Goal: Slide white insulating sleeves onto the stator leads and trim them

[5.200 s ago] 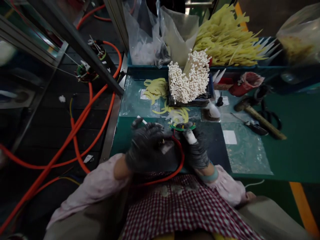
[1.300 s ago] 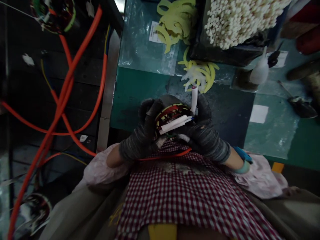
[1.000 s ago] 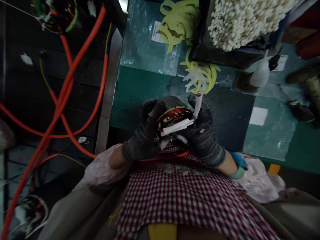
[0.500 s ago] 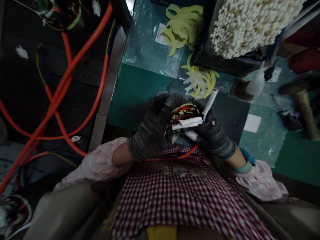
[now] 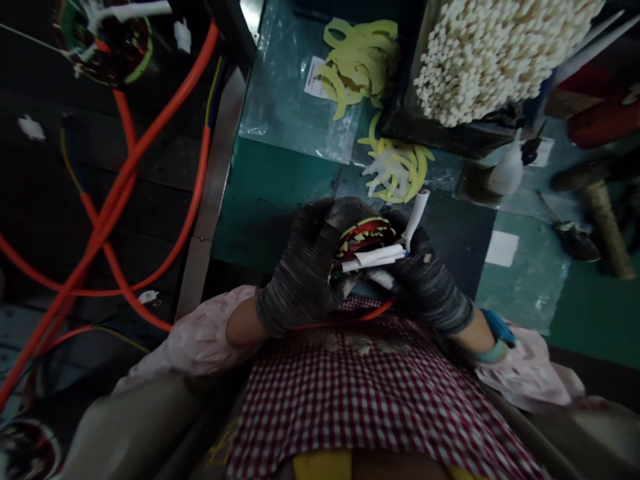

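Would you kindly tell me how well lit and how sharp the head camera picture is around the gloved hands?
Head view: dim overall; the dark-gloved left hand and right hand gripping the wound coil blur into the shadowed mat; the white tube bundle is brightest; the table edge slants from the wide lens; corners look soft.

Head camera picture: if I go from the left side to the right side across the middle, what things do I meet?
Orange cables → left hand → wire-wound ring → right hand → white paper square → hammer handle.
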`<action>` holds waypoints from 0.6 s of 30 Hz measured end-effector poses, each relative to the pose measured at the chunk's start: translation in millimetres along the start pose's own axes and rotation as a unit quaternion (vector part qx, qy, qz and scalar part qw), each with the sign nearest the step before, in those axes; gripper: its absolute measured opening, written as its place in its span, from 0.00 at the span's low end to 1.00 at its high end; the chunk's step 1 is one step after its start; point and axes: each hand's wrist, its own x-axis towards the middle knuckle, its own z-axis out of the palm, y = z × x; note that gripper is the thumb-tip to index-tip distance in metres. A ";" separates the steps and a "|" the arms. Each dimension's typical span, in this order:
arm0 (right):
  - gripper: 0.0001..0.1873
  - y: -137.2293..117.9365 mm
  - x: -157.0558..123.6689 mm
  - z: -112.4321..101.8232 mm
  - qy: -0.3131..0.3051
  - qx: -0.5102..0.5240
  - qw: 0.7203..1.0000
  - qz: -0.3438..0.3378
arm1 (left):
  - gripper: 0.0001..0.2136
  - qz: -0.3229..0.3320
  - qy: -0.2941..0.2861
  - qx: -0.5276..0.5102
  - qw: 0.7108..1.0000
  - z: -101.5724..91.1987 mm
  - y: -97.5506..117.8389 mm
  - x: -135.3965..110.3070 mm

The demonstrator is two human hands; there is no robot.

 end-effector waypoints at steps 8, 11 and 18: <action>0.30 -1.8 18.2 -12.3 -0.070 0.020 0.997 0.018 | 0.45 -0.024 -0.004 -0.010 1.000 -1.6 -2.1 -3.5; 0.28 -11.2 15.3 -8.1 -0.061 -0.021 0.997 0.031 | 0.46 -0.017 0.009 -0.024 1.000 -1.5 -2.0 -3.0; 0.28 10.2 58.3 -4.3 -0.109 0.021 0.993 -0.039 | 0.42 0.011 -0.044 -0.102 0.994 -18.0 -55.6 19.1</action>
